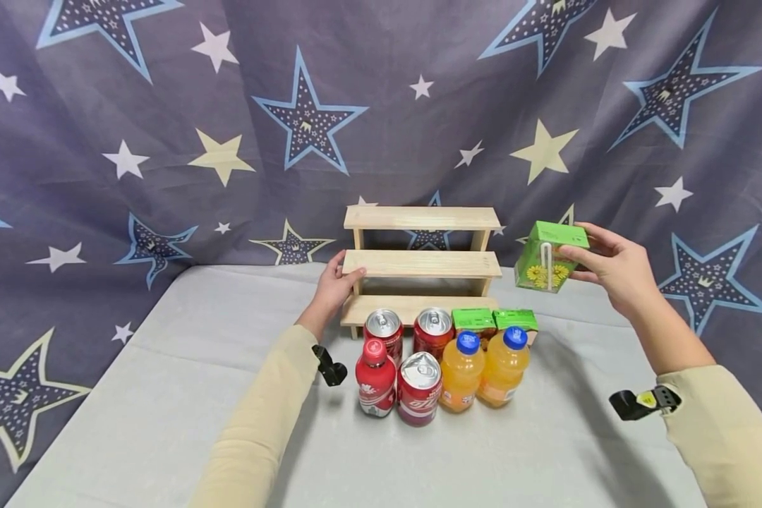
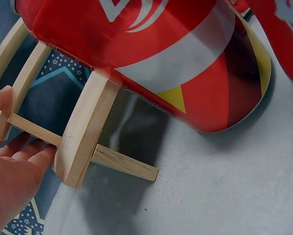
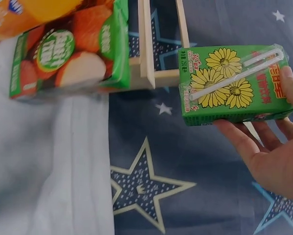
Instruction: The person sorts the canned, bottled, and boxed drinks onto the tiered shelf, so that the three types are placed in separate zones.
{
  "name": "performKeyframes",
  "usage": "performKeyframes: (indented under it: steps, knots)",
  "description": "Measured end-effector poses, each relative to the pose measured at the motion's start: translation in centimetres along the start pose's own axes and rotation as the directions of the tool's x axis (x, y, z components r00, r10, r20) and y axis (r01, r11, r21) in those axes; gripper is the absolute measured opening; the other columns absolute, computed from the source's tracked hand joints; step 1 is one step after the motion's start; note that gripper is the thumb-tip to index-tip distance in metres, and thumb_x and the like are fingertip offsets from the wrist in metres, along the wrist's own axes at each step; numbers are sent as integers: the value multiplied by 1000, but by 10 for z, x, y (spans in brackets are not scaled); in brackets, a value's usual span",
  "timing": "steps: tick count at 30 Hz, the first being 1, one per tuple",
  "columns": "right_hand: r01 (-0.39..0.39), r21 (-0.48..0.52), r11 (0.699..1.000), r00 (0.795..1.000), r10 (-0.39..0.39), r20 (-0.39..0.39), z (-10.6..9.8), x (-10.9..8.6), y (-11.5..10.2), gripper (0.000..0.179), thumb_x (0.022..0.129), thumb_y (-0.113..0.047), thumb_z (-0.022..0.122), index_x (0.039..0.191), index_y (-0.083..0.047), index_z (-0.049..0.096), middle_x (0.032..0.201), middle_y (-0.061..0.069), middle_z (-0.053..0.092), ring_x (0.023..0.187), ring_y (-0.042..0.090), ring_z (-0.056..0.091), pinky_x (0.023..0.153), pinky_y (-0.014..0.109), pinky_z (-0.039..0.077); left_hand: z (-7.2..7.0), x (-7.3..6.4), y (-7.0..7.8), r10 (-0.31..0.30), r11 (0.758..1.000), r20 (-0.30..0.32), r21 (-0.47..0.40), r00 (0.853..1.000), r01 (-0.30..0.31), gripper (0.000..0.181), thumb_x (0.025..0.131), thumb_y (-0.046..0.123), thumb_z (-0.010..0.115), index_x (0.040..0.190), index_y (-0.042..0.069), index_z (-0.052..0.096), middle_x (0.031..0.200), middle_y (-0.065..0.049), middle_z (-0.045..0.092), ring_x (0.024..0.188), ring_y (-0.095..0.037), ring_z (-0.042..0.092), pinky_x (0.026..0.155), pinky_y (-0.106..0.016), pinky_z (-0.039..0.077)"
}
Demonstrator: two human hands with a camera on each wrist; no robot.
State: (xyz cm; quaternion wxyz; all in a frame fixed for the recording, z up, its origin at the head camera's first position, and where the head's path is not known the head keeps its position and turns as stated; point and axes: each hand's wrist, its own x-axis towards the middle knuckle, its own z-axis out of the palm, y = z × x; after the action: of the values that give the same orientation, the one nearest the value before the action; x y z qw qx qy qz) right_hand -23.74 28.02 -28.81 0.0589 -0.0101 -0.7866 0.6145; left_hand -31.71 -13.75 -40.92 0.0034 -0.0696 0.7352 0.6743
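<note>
My right hand (image 1: 619, 268) holds a green drink carton (image 1: 549, 257) in the air, right of a three-tier wooden shelf rack (image 1: 422, 264). Yellow flowers and a wrapped white straw mark the side of the carton (image 3: 236, 83) in the right wrist view, where thumb and fingers grip one end. At the rack's left side, my left hand (image 1: 335, 286) grips the end of the middle tier, thumb on top. The left wrist view shows the fingers of that hand (image 2: 19, 171) underneath, beside the wooden frame (image 2: 85, 132).
Before the rack stand red cans (image 1: 419, 389), a red bottle (image 1: 376, 381), two orange juice bottles (image 1: 462, 374) with blue caps, and two green cartons (image 1: 473, 319). They crowd the lowest tier's front. A star-patterned cloth (image 1: 381, 106) hangs behind the light grey tabletop (image 1: 165, 395).
</note>
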Motion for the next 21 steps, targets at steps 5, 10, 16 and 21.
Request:
performKeyframes:
  steps: [5,10,16,21]
  knots:
    - [19,-61,998,1000,-18,5,14,6,-10,74,77,-38,73,141,-16,43,98,-17,56,84,-5,59,66,19,57,0,-2,1,3,1000,-2,3,1000,-3,73,90,19,63,149,19,21,137,-19,47,122,-33,51,105,-42,43]
    - [38,-105,994,999,-38,5,28,12,-20,73,78,-41,72,141,-17,43,99,-16,55,83,-5,59,68,18,57,1,-2,1,6,1000,-1,-12,1000,-6,73,90,17,63,149,18,21,136,-19,48,121,-33,52,104,-43,43]
    - [67,-124,990,998,-67,6,48,21,-34,71,77,-45,71,138,-19,47,103,-11,56,85,-1,59,68,16,56,1,-1,1,9,1000,-5,-14,1000,-10,73,89,16,63,149,18,21,137,-19,48,121,-32,52,104,-42,43]
    - [67,-98,993,998,-66,8,65,29,-48,74,75,-45,73,139,-20,46,116,-5,58,91,1,59,68,17,56,1,0,1,4,1000,-12,-9,1000,-4,72,90,17,63,149,18,21,137,-19,48,121,-32,52,104,-42,43]
